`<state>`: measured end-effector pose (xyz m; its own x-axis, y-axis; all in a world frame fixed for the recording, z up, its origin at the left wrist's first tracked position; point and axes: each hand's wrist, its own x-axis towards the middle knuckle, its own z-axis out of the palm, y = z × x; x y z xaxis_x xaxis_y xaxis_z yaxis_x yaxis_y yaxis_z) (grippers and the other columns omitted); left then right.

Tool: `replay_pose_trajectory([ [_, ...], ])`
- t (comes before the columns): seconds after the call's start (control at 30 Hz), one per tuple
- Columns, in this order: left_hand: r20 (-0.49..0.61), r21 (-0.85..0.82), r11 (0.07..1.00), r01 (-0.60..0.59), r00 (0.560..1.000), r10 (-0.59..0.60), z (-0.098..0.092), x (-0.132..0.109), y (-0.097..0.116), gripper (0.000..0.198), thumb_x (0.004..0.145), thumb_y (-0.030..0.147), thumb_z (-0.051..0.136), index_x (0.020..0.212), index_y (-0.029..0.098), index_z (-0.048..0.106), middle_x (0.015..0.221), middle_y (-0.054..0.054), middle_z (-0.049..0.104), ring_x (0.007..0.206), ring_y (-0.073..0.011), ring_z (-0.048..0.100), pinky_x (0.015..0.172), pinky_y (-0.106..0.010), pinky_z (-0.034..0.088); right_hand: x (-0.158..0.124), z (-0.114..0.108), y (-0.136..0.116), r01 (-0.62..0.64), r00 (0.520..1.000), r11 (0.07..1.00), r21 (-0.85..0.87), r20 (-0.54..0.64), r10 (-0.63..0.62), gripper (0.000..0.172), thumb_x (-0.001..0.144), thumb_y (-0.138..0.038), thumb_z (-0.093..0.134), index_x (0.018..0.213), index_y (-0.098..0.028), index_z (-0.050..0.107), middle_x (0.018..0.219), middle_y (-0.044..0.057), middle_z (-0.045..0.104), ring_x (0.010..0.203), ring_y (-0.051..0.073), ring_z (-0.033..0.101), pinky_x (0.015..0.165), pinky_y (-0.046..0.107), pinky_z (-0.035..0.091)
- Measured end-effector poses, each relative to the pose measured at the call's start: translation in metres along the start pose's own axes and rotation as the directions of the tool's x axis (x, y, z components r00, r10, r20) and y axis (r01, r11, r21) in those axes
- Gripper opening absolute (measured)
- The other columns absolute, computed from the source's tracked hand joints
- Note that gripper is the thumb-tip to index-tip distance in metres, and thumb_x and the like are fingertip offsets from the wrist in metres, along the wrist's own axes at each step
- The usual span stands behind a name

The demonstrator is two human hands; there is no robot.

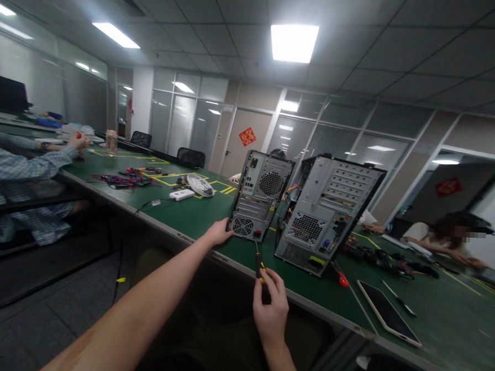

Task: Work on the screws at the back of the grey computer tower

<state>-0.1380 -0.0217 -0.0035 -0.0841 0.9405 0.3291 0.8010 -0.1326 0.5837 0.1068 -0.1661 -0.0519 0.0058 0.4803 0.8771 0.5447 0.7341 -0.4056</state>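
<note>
A smaller desktop computer case [255, 200] stands upright on the green table, its back panel towards me. My left hand [219, 232] holds it at the lower left edge, with the fingertips partly hidden by the case. In my right hand [271, 303] is a screwdriver [259, 265] with a black and yellow handle, pinched between the fingers. Its shaft points up to the bottom edge of the back panel, near the red and black power socket; whether the tip sits in a screw is too small to tell. A larger computer case [326, 217] stands just to the right.
A red-handled screwdriver [342, 279], a tablet [386, 312] and a thin tool [399, 298] lie at right. Black cables [393, 259] sit behind them. Leftward are a white power strip [181, 195], a white round object [200, 184] and coloured wires [123, 179]. Other people sit at both sides.
</note>
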Motion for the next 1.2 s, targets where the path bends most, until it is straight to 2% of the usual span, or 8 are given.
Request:
replay_pose_trajectory([
  [0.13, 0.003, -0.006, 1.0, 0.005, 1.0, -0.005, -0.0005, -0.0002, 0.0002, 0.051, 0.088, 0.032, 0.067, 0.135, 0.017, 0.055, 0.131, -0.014, 0.068, 0.122, -0.0258, 0.064, 0.101, -0.03, 0.047, -0.001, 0.0001, 0.0015, -0.014, 1.0, 1.0, -0.015, -0.009, 0.014, 0.022, 0.097, -0.029, 0.058, 0.112, -0.018, 0.072, 0.113, 0.014, 0.068, 0.106, 0.025, 0.067, 0.095, 0.043, 0.055],
  [0.33, 0.001, -0.011, 1.0, 0.006, 1.0, -0.006, -0.0008, -0.0009, 0.0008, 0.053, 0.088, 0.032, 0.066, 0.137, 0.015, 0.054, 0.131, -0.015, 0.067, 0.124, -0.0264, 0.062, 0.102, -0.031, 0.047, -0.0018, 0.0004, 0.0077, -0.074, 0.997, 0.997, -0.002, -0.033, 0.074, 0.018, 0.096, -0.033, 0.063, 0.1, -0.017, 0.069, 0.106, 0.012, 0.069, 0.099, 0.023, 0.068, 0.086, 0.038, 0.057],
  [0.43, 0.003, -0.01, 1.0, 0.001, 1.0, -0.001, -0.0005, -0.0008, 0.0006, 0.052, 0.088, 0.032, 0.066, 0.136, 0.015, 0.054, 0.132, -0.015, 0.067, 0.124, -0.0268, 0.063, 0.102, -0.031, 0.047, -0.0017, 0.0002, 0.0092, -0.099, 0.995, 0.995, 0.017, -0.029, 0.1, 0.019, 0.096, -0.033, 0.062, 0.103, -0.018, 0.069, 0.109, 0.012, 0.068, 0.1, 0.023, 0.067, 0.087, 0.038, 0.057],
  [0.77, 0.001, 0.013, 1.0, -0.003, 1.0, 0.003, -0.0005, -0.0009, 0.0006, 0.06, 0.088, 0.033, 0.066, 0.142, 0.012, 0.05, 0.136, -0.017, 0.064, 0.126, -0.0272, 0.062, 0.104, -0.032, 0.047, -0.0016, -0.0006, 0.0006, -0.025, 1.0, 1.0, 0.007, 0.009, 0.025, 0.026, 0.096, -0.027, 0.059, 0.118, -0.018, 0.071, 0.119, 0.014, 0.066, 0.109, 0.024, 0.066, 0.096, 0.041, 0.055],
  [0.97, -0.003, 0.034, 0.999, 0.001, 1.0, -0.001, -0.0016, -0.0026, 0.0034, 0.062, 0.088, 0.032, 0.066, 0.143, 0.01, 0.048, 0.137, -0.018, 0.063, 0.126, -0.0275, 0.061, 0.105, -0.031, 0.045, -0.0028, 0.0007, 0.0036, -0.08, 0.997, 0.996, 0.043, -0.015, 0.081, 0.02, 0.095, -0.032, 0.062, 0.103, -0.017, 0.073, 0.111, 0.014, 0.069, 0.099, 0.023, 0.068, 0.082, 0.035, 0.058],
  [1.2, -0.009, 0.021, 1.0, -0.004, 1.0, 0.005, -0.0006, -0.0017, 0.0014, 0.055, 0.088, 0.032, 0.067, 0.138, 0.014, 0.053, 0.132, -0.016, 0.067, 0.122, -0.0266, 0.064, 0.101, -0.031, 0.047, -0.0021, 0.0002, 0.0078, -0.13, 0.991, 0.991, 0.041, -0.013, 0.13, 0.018, 0.093, -0.036, 0.066, 0.097, -0.018, 0.071, 0.106, 0.011, 0.068, 0.096, 0.023, 0.067, 0.083, 0.036, 0.057],
])
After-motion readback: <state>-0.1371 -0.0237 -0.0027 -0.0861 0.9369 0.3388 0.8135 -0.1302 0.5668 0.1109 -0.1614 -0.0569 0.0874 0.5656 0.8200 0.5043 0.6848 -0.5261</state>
